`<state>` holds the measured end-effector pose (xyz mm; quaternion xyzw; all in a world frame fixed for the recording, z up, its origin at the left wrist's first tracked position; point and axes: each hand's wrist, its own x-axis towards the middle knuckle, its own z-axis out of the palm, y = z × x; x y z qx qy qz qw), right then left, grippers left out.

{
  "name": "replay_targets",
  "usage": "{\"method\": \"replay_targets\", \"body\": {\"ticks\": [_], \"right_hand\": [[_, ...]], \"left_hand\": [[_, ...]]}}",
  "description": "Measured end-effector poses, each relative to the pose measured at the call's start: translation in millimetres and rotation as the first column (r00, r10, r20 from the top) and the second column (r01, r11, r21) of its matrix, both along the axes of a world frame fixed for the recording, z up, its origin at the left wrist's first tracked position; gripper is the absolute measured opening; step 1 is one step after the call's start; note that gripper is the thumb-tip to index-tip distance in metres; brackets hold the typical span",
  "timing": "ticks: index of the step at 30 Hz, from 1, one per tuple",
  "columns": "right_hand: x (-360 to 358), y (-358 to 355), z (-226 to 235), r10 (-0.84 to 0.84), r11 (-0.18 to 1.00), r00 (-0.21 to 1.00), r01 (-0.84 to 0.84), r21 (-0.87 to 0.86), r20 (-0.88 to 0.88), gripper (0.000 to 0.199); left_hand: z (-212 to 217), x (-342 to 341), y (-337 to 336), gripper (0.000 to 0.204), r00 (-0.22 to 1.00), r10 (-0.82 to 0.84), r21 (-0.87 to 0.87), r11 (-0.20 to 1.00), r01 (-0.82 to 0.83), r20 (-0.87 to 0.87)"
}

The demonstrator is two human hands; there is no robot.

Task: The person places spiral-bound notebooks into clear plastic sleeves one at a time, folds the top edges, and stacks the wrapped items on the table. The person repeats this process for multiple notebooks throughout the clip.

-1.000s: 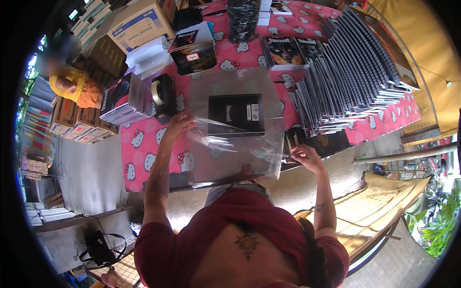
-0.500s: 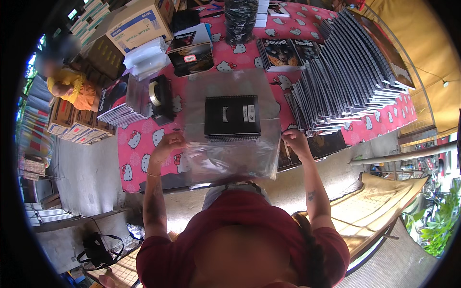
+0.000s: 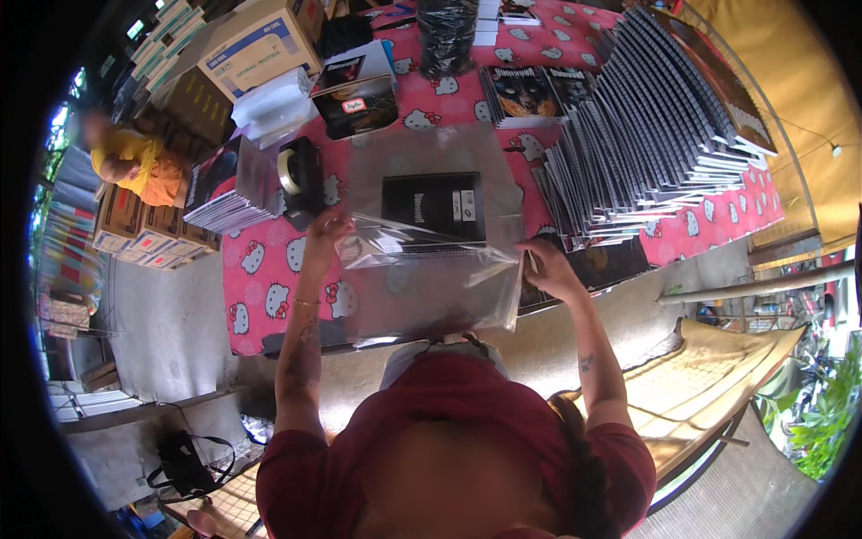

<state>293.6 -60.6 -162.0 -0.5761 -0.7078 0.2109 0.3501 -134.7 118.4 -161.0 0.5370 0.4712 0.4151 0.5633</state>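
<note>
A black spiral notebook stack (image 3: pixel 418 212) lies on clear plastic sheeting in the middle of the table. The near part of the plastic sheet (image 3: pixel 449 301) is lifted and folded over the stack's near edge, creased and shiny. My left hand (image 3: pixel 329 235) pinches its left side, level with the notebooks' near edge. At the right side my right hand (image 3: pixel 549 271) has its fingers closed on the other edge of the same plastic. A black tape dispenser (image 3: pixel 303 184) with a pale roll stands just beyond my left hand.
Rows of spiral notebooks (image 3: pixel 620 135) lean across the right of the pink patterned table (image 3: pixel 256 296). More notebooks (image 3: pixel 224 189) are stacked at the left. A black-wrapped roll (image 3: pixel 446 40) stands at the back beside a cardboard box (image 3: pixel 260 54). A person in yellow (image 3: pixel 135 162) is at far left.
Both hands hold the plastic; the left has moved farther from me, drawing the near flap up over the notebooks' near edge. My right hand has shifted slightly left.
</note>
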Motion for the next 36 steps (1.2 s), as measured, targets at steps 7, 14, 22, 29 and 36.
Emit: {"method": "replay_targets", "body": {"ticks": [7, 14, 22, 29, 36], "right_hand": [[-2, 13, -49, -0.302, 0.952, 0.75, 0.203, -0.23, -0.588, 0.009], [-3, 15, -44, -0.262, 0.962, 0.706, 0.133, -0.24, -0.658, 0.023], [-56, 18, -34, -0.64, 0.746, 0.725, 0.666, 0.023, -0.255, 0.032], [-161, 36, 5, -0.188, 0.954, 0.947, 0.113, 0.277, 0.26, 0.049], [-172, 51, 2, -0.101, 0.99, 0.919, 0.056, 0.127, 0.382, 0.058]], "left_hand": [[-8, 5, 17, 0.014, 1.0, -0.011, -0.109, 0.994, 0.01, -0.016], [-15, 8, 25, 0.017, 0.999, -0.011, -0.199, 0.98, 0.003, -0.037], [-16, -2, 38, 0.016, 0.991, -0.093, -0.22, 0.973, 0.07, -0.098], [-21, 26, 45, 0.018, 0.994, -0.109, -0.392, 0.914, 0.105, 0.014], [-28, 29, 52, 0.03, 0.965, -0.198, -0.536, 0.803, 0.26, 0.171]]}}
